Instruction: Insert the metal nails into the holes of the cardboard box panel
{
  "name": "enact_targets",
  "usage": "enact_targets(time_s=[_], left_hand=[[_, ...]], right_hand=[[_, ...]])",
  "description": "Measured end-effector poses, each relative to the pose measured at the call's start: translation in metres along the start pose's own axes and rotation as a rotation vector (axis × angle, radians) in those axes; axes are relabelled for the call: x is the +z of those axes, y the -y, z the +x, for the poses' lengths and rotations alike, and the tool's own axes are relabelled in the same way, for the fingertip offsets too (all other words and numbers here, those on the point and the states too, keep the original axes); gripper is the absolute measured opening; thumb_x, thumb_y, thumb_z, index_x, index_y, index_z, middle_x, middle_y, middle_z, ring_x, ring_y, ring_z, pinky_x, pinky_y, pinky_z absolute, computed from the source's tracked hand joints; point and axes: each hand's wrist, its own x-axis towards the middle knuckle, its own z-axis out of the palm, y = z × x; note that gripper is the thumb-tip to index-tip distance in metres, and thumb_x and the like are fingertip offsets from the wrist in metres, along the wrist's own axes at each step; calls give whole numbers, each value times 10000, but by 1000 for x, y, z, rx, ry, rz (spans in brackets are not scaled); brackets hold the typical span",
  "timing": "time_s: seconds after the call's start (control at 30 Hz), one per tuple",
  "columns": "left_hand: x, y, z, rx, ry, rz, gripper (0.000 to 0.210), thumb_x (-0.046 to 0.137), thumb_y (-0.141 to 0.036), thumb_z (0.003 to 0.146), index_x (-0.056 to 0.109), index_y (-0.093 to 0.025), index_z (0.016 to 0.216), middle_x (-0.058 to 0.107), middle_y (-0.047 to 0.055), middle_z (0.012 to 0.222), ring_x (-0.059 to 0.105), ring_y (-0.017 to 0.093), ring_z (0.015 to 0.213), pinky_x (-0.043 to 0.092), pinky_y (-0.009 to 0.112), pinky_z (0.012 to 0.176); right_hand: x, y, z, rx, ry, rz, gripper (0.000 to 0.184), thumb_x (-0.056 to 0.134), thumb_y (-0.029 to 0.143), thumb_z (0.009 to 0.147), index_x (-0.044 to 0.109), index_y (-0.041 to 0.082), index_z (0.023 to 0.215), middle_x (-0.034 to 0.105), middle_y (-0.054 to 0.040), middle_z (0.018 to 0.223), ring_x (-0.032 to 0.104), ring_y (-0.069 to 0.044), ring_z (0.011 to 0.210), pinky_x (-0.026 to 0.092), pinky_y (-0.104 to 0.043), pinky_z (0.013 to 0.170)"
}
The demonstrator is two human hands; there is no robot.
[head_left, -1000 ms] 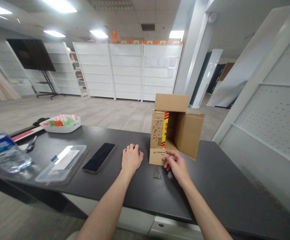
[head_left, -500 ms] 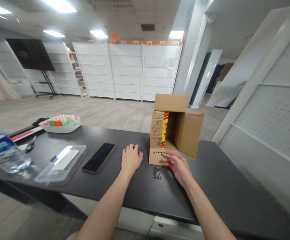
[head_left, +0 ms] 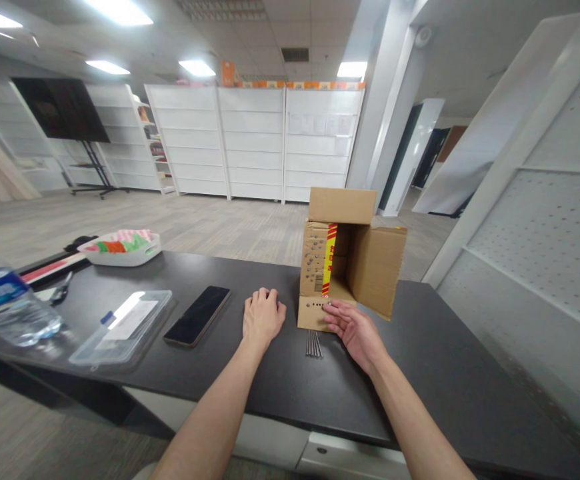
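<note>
An open cardboard box stands on its side on the dark desk. Several round metal nail heads stud its left panel, and its lower flap has a row of small dark holes. At that row, my right hand holds thumb and index finger close together on what looks like a nail, mostly covered by the fingertips. Just in front of the flap lies a bundle of long nails. My left hand rests palm down on the desk, fingers loosely bent, left of the box.
Left of my left hand are a black phone and a clear plastic case. Farther left stand a water bottle and a white basket with colourful contents. A perforated white panel borders the desk's right side.
My right hand has shifted very slightly left along the flap's row of holes. My left hand, the box and the nails on the desk have stayed put.
</note>
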Motion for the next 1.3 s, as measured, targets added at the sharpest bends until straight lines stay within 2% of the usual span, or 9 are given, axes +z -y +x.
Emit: enact_targets(time_s=[0.23,0.5,0.63,0.77,0.97,1.17,1.3], left_hand=[[0,0,-1,1,3,4,262,448,-280,936,632,-188,1099,621,113,1134,549,268,1090,394,411,941],[-1,0,-1,10,-12,2,265,446,-279,933,635,-187,1095,626,109,1124,556,271,1079,400,414,933],[-1,0,-1,4,1,-3,261,448,-279,934,630,-188,1097,621,115,1136,549,270,1089,395,415,942],[0,0,-1,4,-6,4,250,452,-284,935,628,-196,1090,620,108,1143,547,260,1092,390,400,946],[-1,0,-1,-4,3,-8,246,460,-281,934,629,-202,1093,616,109,1160,546,260,1095,390,403,949],[0,0,-1,-10,3,-6,255,457,-277,933,626,-205,1111,613,107,1163,541,254,1101,386,398,959],[1,0,-1,-3,-5,-5,253,452,-274,933,630,-202,1099,608,109,1148,543,253,1096,388,397,954]], right_hand=[[-2,0,0,58,35,48,195,723,163,767,717,161,962,787,-77,964,749,-163,755,596,-236,657],[-4,1,-1,43,99,100,228,743,194,756,727,143,978,780,-106,1012,741,-157,781,585,-224,687],[-4,0,-3,-20,128,61,272,830,244,689,733,151,926,784,-87,904,711,-148,711,562,-234,645],[-2,-1,-7,-95,122,-8,342,906,305,597,723,150,841,742,-40,723,622,-111,572,498,-222,549],[-7,-3,-13,-205,124,-331,328,864,397,618,668,177,761,691,-12,636,560,-114,533,443,-243,540],[-15,-8,-36,-346,178,-794,152,673,333,773,656,188,812,628,15,642,549,-135,598,432,-261,603],[-18,-12,-54,-418,231,-999,113,584,294,830,630,194,804,594,16,670,533,-145,640,417,-261,618]])
